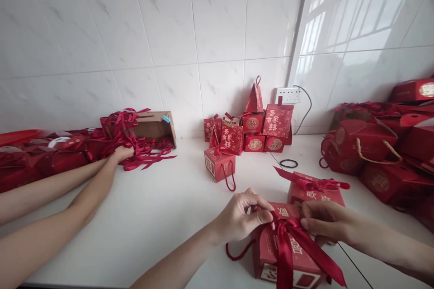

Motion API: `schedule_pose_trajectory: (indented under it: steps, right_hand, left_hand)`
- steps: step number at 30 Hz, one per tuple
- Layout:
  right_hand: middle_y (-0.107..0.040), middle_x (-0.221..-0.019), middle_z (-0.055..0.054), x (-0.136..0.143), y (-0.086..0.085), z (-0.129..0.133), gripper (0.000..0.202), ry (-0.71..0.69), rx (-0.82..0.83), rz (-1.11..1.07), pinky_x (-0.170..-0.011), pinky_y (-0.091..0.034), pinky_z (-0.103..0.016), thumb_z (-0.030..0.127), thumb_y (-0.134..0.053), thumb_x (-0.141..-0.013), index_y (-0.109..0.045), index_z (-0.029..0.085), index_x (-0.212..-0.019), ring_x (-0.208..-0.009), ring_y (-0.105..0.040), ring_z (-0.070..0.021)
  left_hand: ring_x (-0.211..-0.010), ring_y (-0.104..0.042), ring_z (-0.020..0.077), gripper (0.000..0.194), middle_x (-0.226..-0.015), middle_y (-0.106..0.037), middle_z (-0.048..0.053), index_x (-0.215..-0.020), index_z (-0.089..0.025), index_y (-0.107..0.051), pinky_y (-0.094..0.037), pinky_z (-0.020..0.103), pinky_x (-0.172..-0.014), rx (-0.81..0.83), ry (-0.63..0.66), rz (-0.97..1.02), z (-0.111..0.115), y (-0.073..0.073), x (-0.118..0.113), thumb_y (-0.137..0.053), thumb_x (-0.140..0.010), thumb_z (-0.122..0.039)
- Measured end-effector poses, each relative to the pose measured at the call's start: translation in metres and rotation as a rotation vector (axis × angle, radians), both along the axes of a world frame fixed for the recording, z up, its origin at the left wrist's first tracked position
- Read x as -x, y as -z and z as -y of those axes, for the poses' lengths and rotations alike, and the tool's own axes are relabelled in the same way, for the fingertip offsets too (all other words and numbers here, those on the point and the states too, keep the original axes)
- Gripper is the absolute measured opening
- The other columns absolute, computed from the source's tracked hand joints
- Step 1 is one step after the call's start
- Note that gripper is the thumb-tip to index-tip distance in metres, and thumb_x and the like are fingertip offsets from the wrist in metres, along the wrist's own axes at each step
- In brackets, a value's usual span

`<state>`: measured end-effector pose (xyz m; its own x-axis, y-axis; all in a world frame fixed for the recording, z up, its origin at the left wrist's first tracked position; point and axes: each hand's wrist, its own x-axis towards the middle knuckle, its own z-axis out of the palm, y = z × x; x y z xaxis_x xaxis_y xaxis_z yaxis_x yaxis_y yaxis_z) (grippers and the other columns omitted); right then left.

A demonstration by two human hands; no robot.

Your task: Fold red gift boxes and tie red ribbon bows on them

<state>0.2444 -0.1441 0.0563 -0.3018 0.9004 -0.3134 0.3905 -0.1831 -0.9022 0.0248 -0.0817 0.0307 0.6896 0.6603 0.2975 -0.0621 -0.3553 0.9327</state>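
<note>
A red gift box with gold print stands close to me on the white table, a cord handle looping out at its left. A dark red satin ribbon is tied in a bow on top, its two tails hanging down the front. My left hand is closed, thumb and forefinger pinching the bow's left side. On the right side of the bow, my right hand is closed in a pinch on the ribbon, its fingertips partly hidden. Just behind stands another red box topped with a tied bow.
A co-worker's arms reach from the left into loose ribbons by an open cardboard box. Several small red boxes are stacked at the wall near a power strip. More red boxes pile up at right.
</note>
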Motion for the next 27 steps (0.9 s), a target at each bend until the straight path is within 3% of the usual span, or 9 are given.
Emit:
schedule_pose_trajectory:
  steps: [3,7,17,23,27]
  right_hand:
    - [-0.038,-0.067,0.003,0.0,0.0,0.001,0.046,-0.009,-0.008,0.028,-0.061,-0.038,-0.023,0.059,-0.058,-0.073,-0.036,0.019,-0.065,-0.064,-0.038,-0.0104]
    - [-0.037,-0.064,0.004,-0.004,0.002,-0.002,0.044,-0.036,-0.04,0.075,-0.054,-0.031,-0.022,0.057,-0.057,-0.076,-0.036,0.019,-0.066,-0.058,-0.036,-0.0093]
    - [-0.039,-0.054,0.004,0.001,-0.027,0.006,0.047,-0.066,-0.047,0.168,-0.051,-0.027,-0.025,0.059,-0.053,-0.076,-0.039,0.018,-0.058,-0.051,-0.035,-0.008]
    - [-0.044,-0.056,0.002,0.002,-0.031,0.007,0.047,-0.024,-0.044,0.137,-0.055,-0.033,-0.025,0.061,-0.049,-0.078,-0.044,0.017,-0.061,-0.053,-0.041,-0.0092]
    - [-0.046,-0.056,0.002,0.005,-0.028,0.007,0.053,-0.107,-0.033,0.147,-0.057,-0.037,-0.026,0.066,-0.043,-0.079,-0.051,0.015,-0.067,-0.053,-0.044,-0.0095]
  left_hand:
    - [-0.069,-0.043,0.0124,0.042,-0.069,-0.054,0.003,-0.083,-0.014,-0.067,-0.035,0.026,-0.068,0.021,0.028,-0.019,0.0,0.001,0.001,-0.059,-0.076,-0.055]
    - [-0.066,-0.045,0.0108,0.037,-0.071,-0.055,0.003,-0.088,-0.014,-0.065,-0.036,0.024,-0.064,0.067,0.057,0.001,0.0,0.0,0.004,-0.064,-0.074,-0.049]
    - [-0.059,-0.049,0.0103,0.02,-0.066,-0.057,0.001,-0.072,-0.014,-0.061,-0.037,0.022,-0.055,0.015,0.018,-0.037,-0.008,-0.014,0.011,-0.062,-0.077,-0.034]
    - [-0.054,-0.046,0.0082,0.011,-0.062,-0.054,-0.002,-0.073,-0.016,-0.061,-0.035,0.021,-0.052,0.027,0.001,-0.021,-0.013,-0.013,0.015,-0.06,-0.077,-0.026]
    - [-0.058,-0.048,0.01,0.01,-0.065,-0.055,-0.001,-0.072,-0.017,-0.061,-0.038,0.023,-0.057,-0.07,-0.001,-0.052,-0.007,-0.014,0.011,-0.057,-0.078,-0.025]
